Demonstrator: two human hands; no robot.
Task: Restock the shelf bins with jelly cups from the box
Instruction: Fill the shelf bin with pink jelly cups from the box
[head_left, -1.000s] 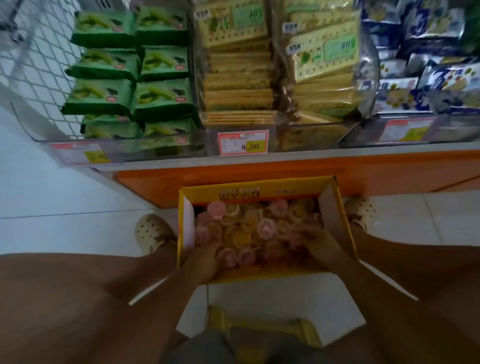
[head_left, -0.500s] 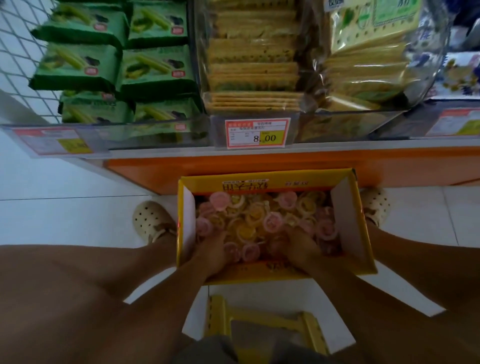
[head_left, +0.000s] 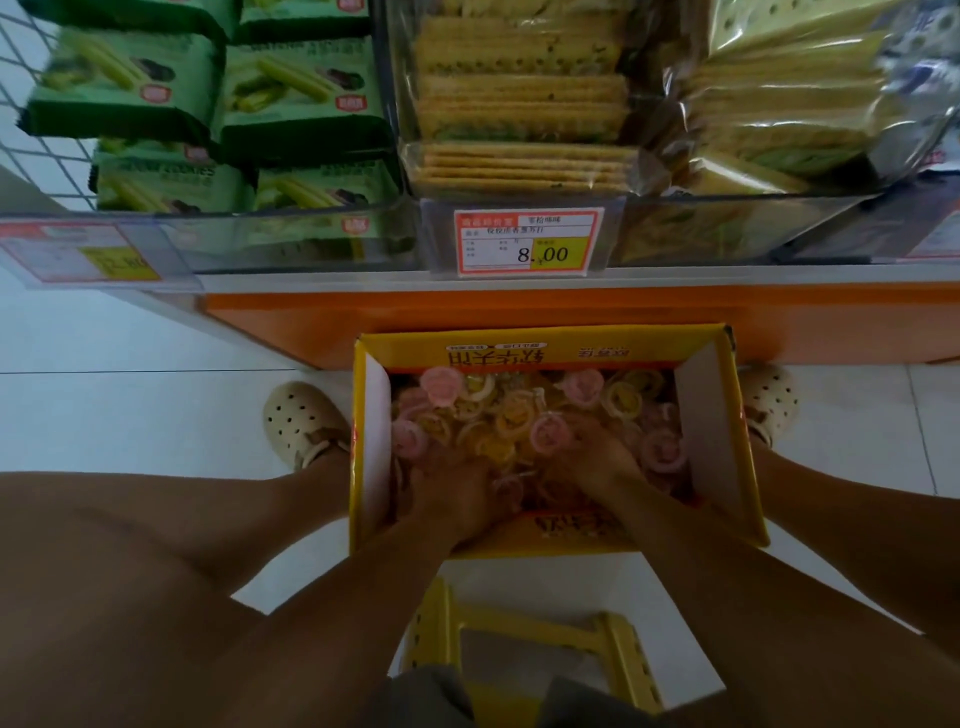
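Note:
An open yellow cardboard box (head_left: 545, 345) stands on the floor between my feet, filled with several pink and yellow jelly cups (head_left: 519, 415). Both hands are down among the cups near the box's near wall. My left hand (head_left: 452, 488) is dug into the pile at the near left, fingers curled around cups. My right hand (head_left: 592, 460) lies in the middle right of the pile, fingers curled into the cups. The fingertips of both hands are buried.
Above the box a shelf with an orange base (head_left: 519, 312) carries clear bins of green cookie packs (head_left: 291, 98) and cracker packs (head_left: 519, 104), with a price tag (head_left: 527, 241) reading 8.00. A yellow stool (head_left: 530, 639) is under me. White tiled floor lies all around.
Both hands have drawn closer together in the box and sunk deeper into the cups. The view has moved closer to the shelf and box.

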